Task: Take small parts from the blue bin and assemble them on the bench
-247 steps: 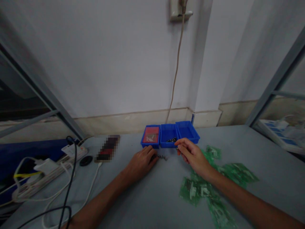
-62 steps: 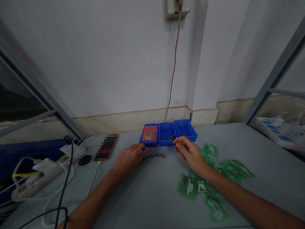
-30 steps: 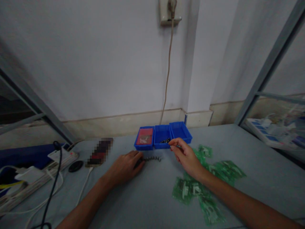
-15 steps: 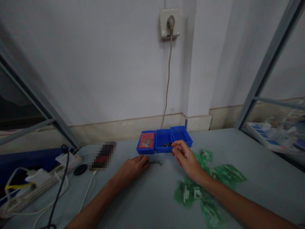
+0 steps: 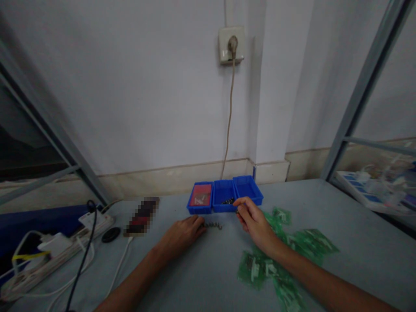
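Note:
Three small blue bins stand in a row at the back of the grey table: the left bin [image 5: 200, 199] has a red lining and pale parts, the middle bin [image 5: 224, 200] holds dark small parts, the right bin [image 5: 248, 193] looks bare. My left hand [image 5: 183, 234] lies palm down, fingers curled over the left end of a short row of small metal pieces [image 5: 212, 225]. My right hand [image 5: 253, 219] hovers in front of the middle bin with thumb and fingertips pinched together on a tiny dark piece.
Green plastic packets [image 5: 286, 255] lie scattered under and beside my right forearm. A pixelated dark object [image 5: 142, 216], a black round disc [image 5: 110, 234], a power strip [image 5: 94, 221] and cables [image 5: 48, 268] sit on the left. A wall socket [image 5: 230, 44] with its cord hangs above the bins.
The view has tilted up a little, so the bins and hands sit lower in the picture. Both hands stay by the metal row; the row appears shorter than two seconds ago.

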`<act>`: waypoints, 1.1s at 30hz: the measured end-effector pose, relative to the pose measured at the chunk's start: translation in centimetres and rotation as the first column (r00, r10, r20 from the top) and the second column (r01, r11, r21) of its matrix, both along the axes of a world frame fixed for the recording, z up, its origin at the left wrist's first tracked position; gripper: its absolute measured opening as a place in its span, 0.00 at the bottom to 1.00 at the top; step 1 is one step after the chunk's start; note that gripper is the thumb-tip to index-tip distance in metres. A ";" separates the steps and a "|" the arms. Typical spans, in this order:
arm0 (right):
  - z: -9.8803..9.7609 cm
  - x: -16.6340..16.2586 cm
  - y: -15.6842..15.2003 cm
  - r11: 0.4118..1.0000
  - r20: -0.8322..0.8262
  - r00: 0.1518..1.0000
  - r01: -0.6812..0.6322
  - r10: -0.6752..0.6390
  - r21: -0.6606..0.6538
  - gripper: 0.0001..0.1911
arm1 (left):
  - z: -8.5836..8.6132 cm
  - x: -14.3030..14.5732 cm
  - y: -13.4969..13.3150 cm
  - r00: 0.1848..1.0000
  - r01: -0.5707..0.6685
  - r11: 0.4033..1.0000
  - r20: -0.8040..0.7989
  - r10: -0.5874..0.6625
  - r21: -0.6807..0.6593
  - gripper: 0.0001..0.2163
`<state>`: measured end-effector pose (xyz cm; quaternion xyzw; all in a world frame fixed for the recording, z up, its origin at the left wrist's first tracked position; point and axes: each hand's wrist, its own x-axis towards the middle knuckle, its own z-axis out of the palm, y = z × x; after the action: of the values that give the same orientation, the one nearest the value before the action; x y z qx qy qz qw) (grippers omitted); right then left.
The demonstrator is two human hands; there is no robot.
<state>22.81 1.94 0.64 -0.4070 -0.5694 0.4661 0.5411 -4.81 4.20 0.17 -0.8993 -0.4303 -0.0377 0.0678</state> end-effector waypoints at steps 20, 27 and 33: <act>0.3 0.1 0.1 0.997 0.055 0.997 0.046 -0.049 0.056 0.13 | 0.2 0.4 0.0 0.999 -0.023 0.999 -0.036 0.024 0.043 0.11; 0.4 0.1 0.0 0.999 0.053 0.998 0.031 -0.034 0.045 0.12 | 0.0 0.2 0.1 1.000 0.022 0.999 -0.022 -0.021 0.050 0.11; 0.4 0.0 0.0 0.998 0.045 0.998 0.038 -0.040 0.042 0.10 | 0.0 0.1 0.2 1.000 0.020 0.999 -0.015 -0.019 0.030 0.12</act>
<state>22.85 1.96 1.02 -0.4175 -0.5829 0.4343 0.5452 -4.71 4.35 0.18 -0.9026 -0.4205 -0.0380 0.0843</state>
